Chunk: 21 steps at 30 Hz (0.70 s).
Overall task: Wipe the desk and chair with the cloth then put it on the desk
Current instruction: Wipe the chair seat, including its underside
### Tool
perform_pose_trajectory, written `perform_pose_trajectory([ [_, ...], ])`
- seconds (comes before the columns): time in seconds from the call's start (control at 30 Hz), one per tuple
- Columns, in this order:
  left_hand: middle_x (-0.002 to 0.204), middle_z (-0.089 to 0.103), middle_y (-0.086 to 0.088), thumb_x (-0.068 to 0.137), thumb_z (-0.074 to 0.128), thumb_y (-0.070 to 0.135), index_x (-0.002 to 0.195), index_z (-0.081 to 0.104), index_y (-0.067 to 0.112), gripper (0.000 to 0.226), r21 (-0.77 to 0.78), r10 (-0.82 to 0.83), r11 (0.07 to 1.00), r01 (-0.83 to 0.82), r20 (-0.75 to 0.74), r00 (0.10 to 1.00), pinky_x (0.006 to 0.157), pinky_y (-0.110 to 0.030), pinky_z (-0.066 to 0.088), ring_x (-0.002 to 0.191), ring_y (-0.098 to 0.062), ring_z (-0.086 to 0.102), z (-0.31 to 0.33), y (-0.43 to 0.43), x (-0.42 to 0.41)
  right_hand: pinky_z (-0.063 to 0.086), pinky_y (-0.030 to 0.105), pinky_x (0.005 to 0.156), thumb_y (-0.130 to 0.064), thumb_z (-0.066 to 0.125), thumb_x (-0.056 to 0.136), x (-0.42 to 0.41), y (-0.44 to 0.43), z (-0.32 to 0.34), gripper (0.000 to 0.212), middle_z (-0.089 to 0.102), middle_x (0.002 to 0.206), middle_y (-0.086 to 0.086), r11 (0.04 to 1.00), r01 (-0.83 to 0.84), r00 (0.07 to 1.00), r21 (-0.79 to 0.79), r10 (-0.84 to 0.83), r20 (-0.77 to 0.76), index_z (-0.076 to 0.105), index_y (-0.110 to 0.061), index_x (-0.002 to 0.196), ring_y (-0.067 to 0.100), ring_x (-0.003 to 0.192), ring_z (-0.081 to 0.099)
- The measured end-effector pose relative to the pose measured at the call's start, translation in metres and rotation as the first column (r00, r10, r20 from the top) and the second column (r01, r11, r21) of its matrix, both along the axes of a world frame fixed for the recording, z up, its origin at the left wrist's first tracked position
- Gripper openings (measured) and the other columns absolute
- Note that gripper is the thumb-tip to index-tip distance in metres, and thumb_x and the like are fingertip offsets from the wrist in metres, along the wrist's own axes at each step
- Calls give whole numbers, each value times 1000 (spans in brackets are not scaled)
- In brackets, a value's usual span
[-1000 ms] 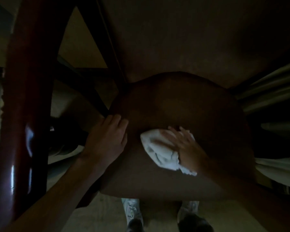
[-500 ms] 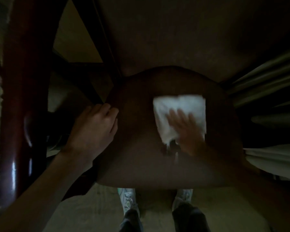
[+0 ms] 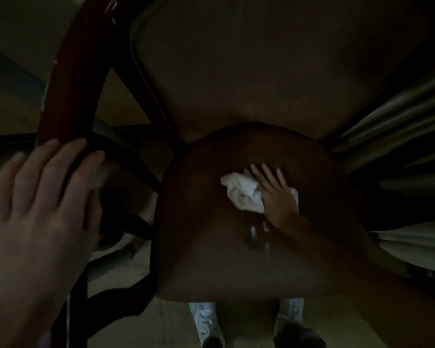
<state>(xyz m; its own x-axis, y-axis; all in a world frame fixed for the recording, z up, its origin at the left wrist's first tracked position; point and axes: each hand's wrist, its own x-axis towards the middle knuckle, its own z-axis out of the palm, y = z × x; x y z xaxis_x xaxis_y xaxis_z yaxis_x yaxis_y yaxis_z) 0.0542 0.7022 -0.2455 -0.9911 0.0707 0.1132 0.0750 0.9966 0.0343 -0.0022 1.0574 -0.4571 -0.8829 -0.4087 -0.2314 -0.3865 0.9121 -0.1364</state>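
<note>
The scene is very dark. A chair with a rounded dark brown seat (image 3: 236, 259) and a padded backrest (image 3: 261, 71) fills the middle of the view. A white cloth (image 3: 241, 193) lies bunched on the rear part of the seat. My right hand (image 3: 276, 197) presses flat on the cloth, fingers spread toward the backrest. My left hand (image 3: 43, 207) hangs open and blurred at the left, off the seat, its fingertips near the glossy reddish wooden armrest (image 3: 73, 79).
Dark chair frame bars (image 3: 133, 159) run under the left armrest. Pale curtain folds (image 3: 397, 116) and a light fabric (image 3: 417, 244) sit at the right. My two shoes (image 3: 206, 322) stand on the carpet below the seat's front edge.
My left hand has let go of the seat's left edge and moved left and toward the camera. The cloth, spread flat half a second ago, is now bunched under my right hand.
</note>
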Motion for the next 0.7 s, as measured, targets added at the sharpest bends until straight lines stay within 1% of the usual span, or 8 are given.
perform_pose_trajectory([
  [0.07, 162, 25, -5, 102, 20, 36, 151, 36, 15, 55, 42, 34, 999, -32, -35, 999, 117, -57, 27, 151, -29, 19, -4, -2, -2, 7, 44, 120, -27, 51, 96, -21, -9, -4, 69, 17, 162, 0, 999, 51, 998, -19, -52, -38, 10, -26, 152, 24, 148, 17],
  [0.17, 164, 20, 2, 102, 21, 36, 155, 27, 21, 56, 51, 24, 998, -21, -63, 998, 119, -53, 26, 151, -27, 19, -8, -2, -5, 13, 46, 121, -17, 55, 93, -14, -16, -2, 60, 25, 160, 5, 989, 130, 986, -76, -137, -94, 33, -16, 149, 26, 147, 22],
  [0.33, 165, 13, 4, 101, 28, 30, 156, 21, 24, 56, 30, 33, 999, -30, -119, 992, 118, -54, 29, 151, -28, 20, -8, 1, -1, 26, 52, 116, -2, 48, 85, -59, -23, 24, 66, 31, 156, 9, 976, 146, 919, -163, -195, -343, 34, -13, 148, 28, 143, 31],
  [0.37, 166, 10, 3, 101, 31, 26, 157, 18, 23, 58, 7, 41, 999, -41, -115, 993, 117, -55, 31, 151, -28, 18, -6, 4, -1, 23, 56, 116, 1, 48, 83, -69, -23, 26, 71, 27, 158, 8, 984, 106, 941, -141, -145, -307, 31, -15, 149, 29, 145, 27],
  [0.47, 165, 15, -7, 97, 44, 18, 155, 23, 13, 62, -44, 48, 998, -53, -111, 993, 116, -54, 31, 150, -31, 19, 1, 10, 2, 7, 59, 117, 1, 49, 88, -41, -26, 15, 75, 16, 161, 5, 998, 6, 1000, -65, -6, 1, 21, -23, 152, 31, 149, 13],
  [0.53, 163, 23, -10, 96, 50, 13, 152, 31, 7, 60, -35, 47, 998, -52, -130, 990, 115, -51, 31, 147, -32, 23, 6, 14, 6, 11, 64, 114, -5, 58, 86, 17, -26, 3, 77, 17, 161, 4, 998, -48, 999, 34, 48, -10, 21, -25, 151, 32, 148, 14],
  [0.6, 162, 25, -11, 95, 54, 8, 150, 34, 5, 59, -9, 61, 998, -62, -120, 991, 114, -49, 30, 148, -30, 23, 9, 16, 8, 19, 68, 110, 0, 68, 74, 86, -19, -5, 89, 23, 159, 6, 998, -50, 998, 26, 51, -42, 26, -23, 150, 35, 145, 21],
  [0.7, 164, 22, -9, 97, 52, 7, 151, 34, 5, 57, -22, 59, 998, -62, -90, 994, 116, -47, 30, 149, -30, 23, 13, 17, 10, 13, 64, 114, 1, 64, 68, 187, 0, -8, 104, 13, 163, 2, 1000, -21, 1000, 15, 21, 13, 14, -31, 153, 29, 150, 9],
])
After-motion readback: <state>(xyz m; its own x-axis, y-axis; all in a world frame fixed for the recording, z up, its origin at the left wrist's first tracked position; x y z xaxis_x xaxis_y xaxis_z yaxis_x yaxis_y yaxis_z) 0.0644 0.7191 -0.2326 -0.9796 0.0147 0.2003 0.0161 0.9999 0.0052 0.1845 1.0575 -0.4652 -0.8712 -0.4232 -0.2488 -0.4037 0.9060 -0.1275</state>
